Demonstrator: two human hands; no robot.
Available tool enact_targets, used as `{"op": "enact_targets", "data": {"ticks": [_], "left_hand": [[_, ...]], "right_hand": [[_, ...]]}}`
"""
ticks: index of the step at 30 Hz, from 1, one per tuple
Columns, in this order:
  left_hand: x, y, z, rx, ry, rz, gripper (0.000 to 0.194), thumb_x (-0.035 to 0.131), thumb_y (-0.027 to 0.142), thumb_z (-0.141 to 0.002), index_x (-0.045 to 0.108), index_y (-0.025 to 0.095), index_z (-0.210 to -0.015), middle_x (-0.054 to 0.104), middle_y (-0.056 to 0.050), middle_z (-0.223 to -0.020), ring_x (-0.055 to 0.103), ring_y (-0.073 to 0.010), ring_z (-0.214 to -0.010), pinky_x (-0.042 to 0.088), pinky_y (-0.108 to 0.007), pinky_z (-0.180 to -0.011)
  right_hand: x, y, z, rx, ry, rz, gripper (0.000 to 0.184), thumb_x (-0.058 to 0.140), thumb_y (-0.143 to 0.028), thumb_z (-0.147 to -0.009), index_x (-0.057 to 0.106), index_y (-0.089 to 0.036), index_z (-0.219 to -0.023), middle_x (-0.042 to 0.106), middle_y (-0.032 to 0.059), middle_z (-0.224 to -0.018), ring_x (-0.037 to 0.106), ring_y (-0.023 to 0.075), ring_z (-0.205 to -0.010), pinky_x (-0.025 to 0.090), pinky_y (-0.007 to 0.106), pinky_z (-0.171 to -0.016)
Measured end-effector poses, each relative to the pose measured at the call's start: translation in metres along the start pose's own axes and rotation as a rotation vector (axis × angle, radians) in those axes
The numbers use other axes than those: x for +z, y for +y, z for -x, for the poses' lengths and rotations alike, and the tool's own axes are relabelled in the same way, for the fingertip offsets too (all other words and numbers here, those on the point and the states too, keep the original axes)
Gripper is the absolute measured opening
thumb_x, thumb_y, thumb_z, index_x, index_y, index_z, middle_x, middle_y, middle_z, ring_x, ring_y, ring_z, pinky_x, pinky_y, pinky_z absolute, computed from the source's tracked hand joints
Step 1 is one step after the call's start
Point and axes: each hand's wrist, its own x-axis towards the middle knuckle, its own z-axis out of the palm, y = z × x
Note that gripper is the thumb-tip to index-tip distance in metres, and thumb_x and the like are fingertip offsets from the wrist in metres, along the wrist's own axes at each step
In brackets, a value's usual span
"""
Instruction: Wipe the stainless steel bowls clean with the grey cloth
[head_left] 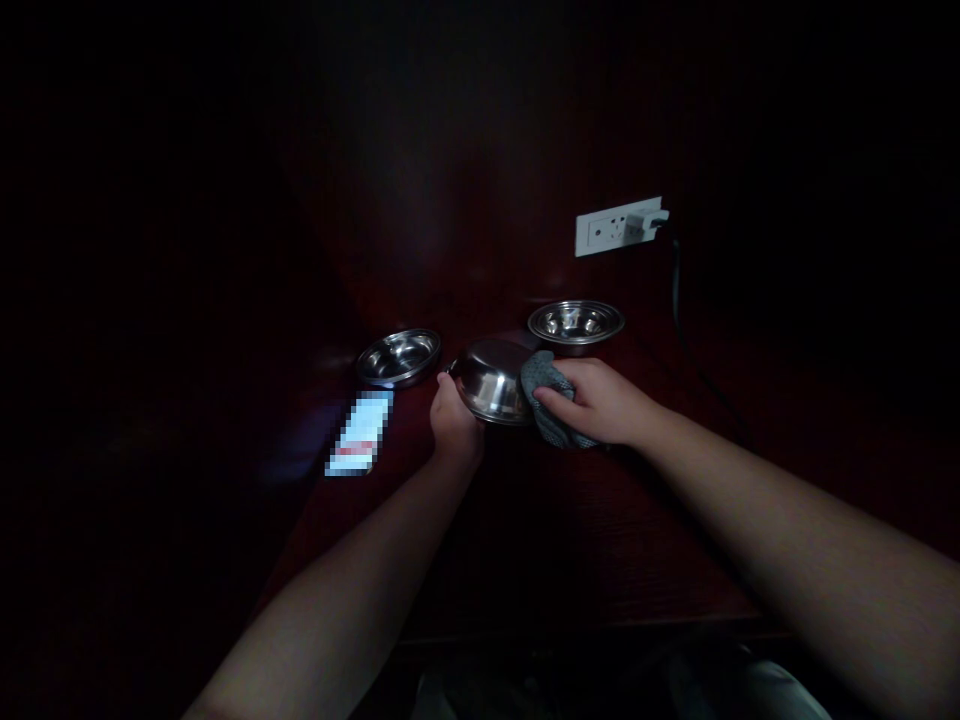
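My left hand grips the left rim of a shiny metal bowl, which is tilted with its outer underside towards me. A grey patterned cloth is bunched in my right hand and pressed against the bowl's right side. My right thumb lies over the cloth, while its other fingers are partly hidden behind it. Most of my left fingers are out of sight behind the bowl.
On the dark red table, a shallow metal dish stands at the left and nested-looking metal bowls at the back right. A lit phone lies near the left edge. A wall socket holds a plug with a hanging cable.
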Motion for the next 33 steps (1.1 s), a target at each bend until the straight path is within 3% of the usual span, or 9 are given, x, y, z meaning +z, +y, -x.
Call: {"op": "enact_targets", "data": {"ticks": [5,9,13,22,25,28,30,33], "left_hand": [[-0.002,-0.005,-0.001,-0.032,0.005,0.000,0.033,0.052,0.038,-0.089,0.066,0.011,-0.077,0.067,-0.005,-0.069,0.063,-0.0135,-0.060,0.049,-0.027,-0.066],[-0.004,-0.009,-0.002,-0.050,-0.039,-0.048,0.036,0.050,0.041,-0.090,0.065,0.011,-0.074,0.066,-0.005,-0.067,0.061,-0.0130,-0.058,0.047,-0.027,-0.064],[-0.007,-0.011,0.000,-0.027,-0.085,-0.143,0.040,0.051,0.047,-0.087,0.065,0.012,-0.074,0.066,-0.004,-0.067,0.060,-0.0130,-0.058,0.046,-0.026,-0.062],[-0.010,-0.011,0.003,-0.095,-0.145,-0.187,0.045,0.055,0.055,-0.084,0.066,0.012,-0.080,0.067,-0.004,-0.069,0.061,-0.0133,-0.062,0.047,-0.025,-0.065],[-0.006,-0.004,0.014,-0.190,-0.265,-0.089,0.045,0.050,0.054,-0.087,0.067,0.012,-0.085,0.068,-0.006,-0.075,0.065,-0.0161,-0.072,0.049,-0.027,-0.069],[-0.002,0.003,0.029,-0.292,-0.476,0.039,0.047,0.040,0.054,-0.092,0.067,0.017,-0.098,0.070,-0.010,-0.098,0.066,-0.0214,-0.093,0.052,-0.032,-0.077],[-0.003,0.005,0.037,-0.291,-0.554,0.078,0.048,0.037,0.057,-0.092,0.066,0.020,-0.104,0.069,-0.010,-0.107,0.063,-0.0239,-0.104,0.052,-0.035,-0.080],[-0.007,0.008,0.046,-0.221,-0.659,0.050,0.045,0.054,0.058,-0.083,0.063,0.021,-0.108,0.067,-0.011,-0.111,0.059,-0.0258,-0.114,0.051,-0.036,-0.085]], "right_hand": [[0.005,-0.011,0.001,-0.153,0.054,0.072,0.022,0.058,-0.031,-0.084,0.048,-0.020,-0.068,0.052,0.0005,-0.070,0.048,0.0138,-0.065,0.036,0.026,-0.060],[0.007,-0.014,0.000,-0.253,0.073,0.068,0.009,0.062,-0.026,-0.082,0.058,-0.019,-0.078,0.057,0.0032,-0.080,0.052,0.0162,-0.074,0.040,0.028,-0.065],[0.007,-0.018,0.000,-0.346,0.124,0.130,0.007,0.065,-0.023,-0.080,0.065,-0.020,-0.087,0.061,0.0053,-0.087,0.053,0.0187,-0.081,0.043,0.031,-0.071],[0.015,-0.022,-0.001,-0.375,0.153,0.221,0.013,0.064,-0.021,-0.081,0.068,-0.022,-0.093,0.063,0.0066,-0.097,0.055,0.0216,-0.092,0.044,0.038,-0.079],[0.017,-0.022,-0.002,-0.368,0.167,0.222,0.016,0.063,-0.023,-0.082,0.068,-0.023,-0.097,0.063,0.0075,-0.107,0.057,0.0236,-0.100,0.045,0.041,-0.085],[0.017,-0.022,-0.003,-0.356,0.185,0.174,0.022,0.063,-0.022,-0.081,0.068,-0.023,-0.103,0.062,0.0084,-0.116,0.055,0.0262,-0.113,0.045,0.045,-0.093],[0.017,-0.021,-0.003,-0.344,0.209,0.138,0.025,0.064,-0.021,-0.081,0.067,-0.024,-0.105,0.061,0.0087,-0.122,0.052,0.0276,-0.120,0.044,0.048,-0.098],[0.015,-0.020,-0.003,-0.332,0.260,0.099,0.027,0.063,-0.022,-0.082,0.067,-0.025,-0.108,0.059,0.0085,-0.127,0.050,0.0274,-0.124,0.043,0.049,-0.102]]}}
